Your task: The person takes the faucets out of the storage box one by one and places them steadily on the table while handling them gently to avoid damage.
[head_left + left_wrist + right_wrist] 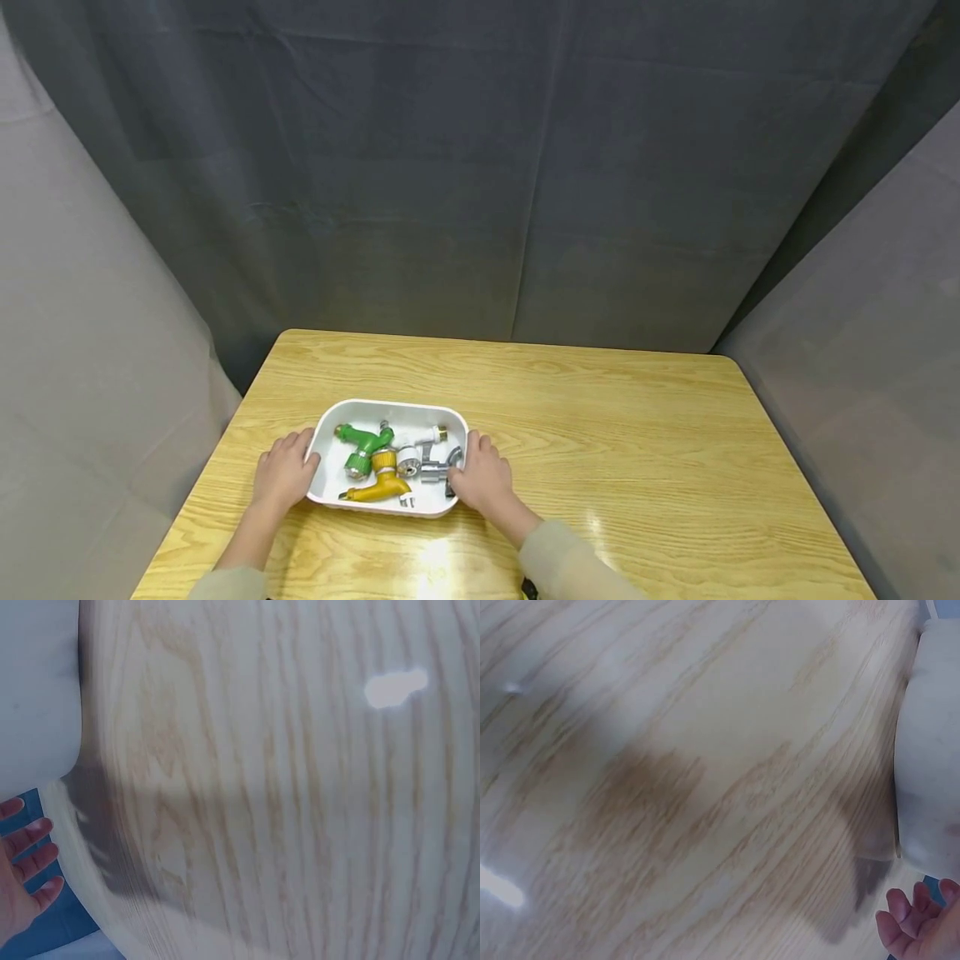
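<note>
A white plastic tray (431, 506) is at the left-centre of the table, a hand at each short end. My left hand (283, 473) grips its left end, thumb at the rim and fingers outside. At the opposite end my right hand (483, 477) holds the rim, with the thumb reaching over the inside. In the tray lie a green tap (365, 443), a yellow tap (385, 482), a white tap (408, 460) and a chrome tap (433, 472). Both wrist views show fingers beside the tray's outer wall; their contact with it is unclear there.
The wood-grain table (637, 467) extends to the right of the tray. A dark grey curtain (420, 183) hangs behind its far edge, with light grey cloth walls (90, 333) at either side. A small dark and yellow item (529, 589) shows near the right sleeve.
</note>
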`<action>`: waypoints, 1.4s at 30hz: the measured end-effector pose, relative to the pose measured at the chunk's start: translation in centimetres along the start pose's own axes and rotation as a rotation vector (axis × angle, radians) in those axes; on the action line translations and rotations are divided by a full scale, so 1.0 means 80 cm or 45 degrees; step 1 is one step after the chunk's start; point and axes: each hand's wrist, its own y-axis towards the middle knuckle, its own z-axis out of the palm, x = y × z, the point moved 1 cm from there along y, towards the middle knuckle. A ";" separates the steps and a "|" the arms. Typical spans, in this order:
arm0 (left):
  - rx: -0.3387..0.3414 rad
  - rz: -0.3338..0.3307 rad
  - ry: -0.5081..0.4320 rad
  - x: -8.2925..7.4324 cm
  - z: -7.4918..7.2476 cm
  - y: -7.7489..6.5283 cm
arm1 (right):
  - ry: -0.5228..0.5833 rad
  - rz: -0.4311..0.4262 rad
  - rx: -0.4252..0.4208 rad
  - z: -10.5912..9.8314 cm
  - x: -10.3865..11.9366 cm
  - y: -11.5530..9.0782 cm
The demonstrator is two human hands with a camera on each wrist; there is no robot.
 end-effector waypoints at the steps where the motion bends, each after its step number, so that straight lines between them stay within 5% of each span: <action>1: 0.003 -0.005 0.002 0.000 -0.001 0.000 | 0.002 -0.003 0.002 -0.001 0.000 0.000; 23: 0.010 -0.035 0.020 -0.007 -0.009 -0.004 | -0.004 -0.059 0.045 -0.008 -0.003 0.001; 33: 0.023 -0.044 0.034 -0.009 -0.008 -0.001 | -0.040 -0.106 0.025 -0.034 -0.005 0.014; 42: 0.031 -0.044 0.030 -0.008 -0.010 -0.003 | -0.047 -0.348 -0.057 -0.057 0.008 0.037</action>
